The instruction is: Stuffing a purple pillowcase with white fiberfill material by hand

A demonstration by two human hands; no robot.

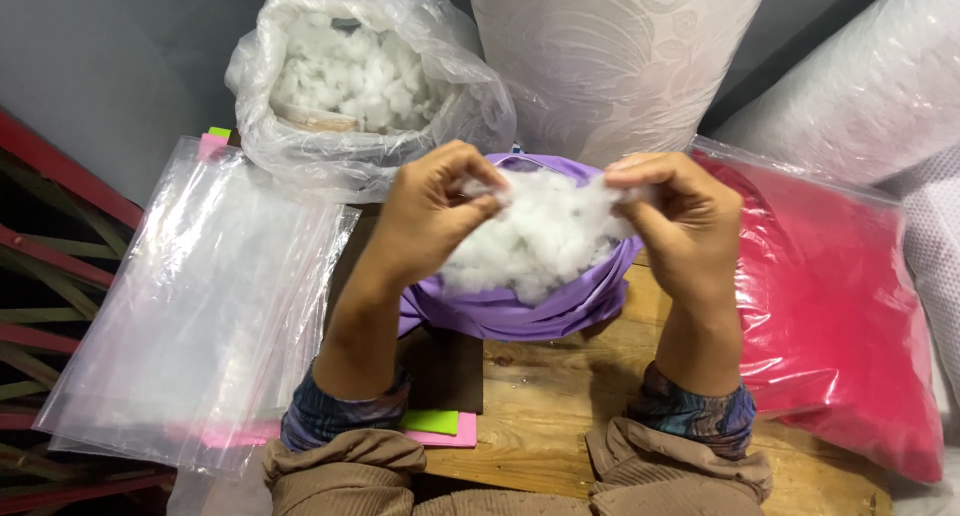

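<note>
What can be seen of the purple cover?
The purple cover is soft, smooth fabric, bunched with its mouth open upward, resting on the wooden table. White stuffing bulges out of it. The left hand and right hand pinch that stuffing above it; its lower part is hidden behind the wrists.

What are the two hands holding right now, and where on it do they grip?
Both hold one clump of white stuffing: left hand pinches its upper left edge, right hand its upper right edge.

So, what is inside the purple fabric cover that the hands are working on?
White fluffy fibre filling rises out of the purple fabric cover; both hands pinch its top. How far down the filling goes is hidden by the fabric.
</note>
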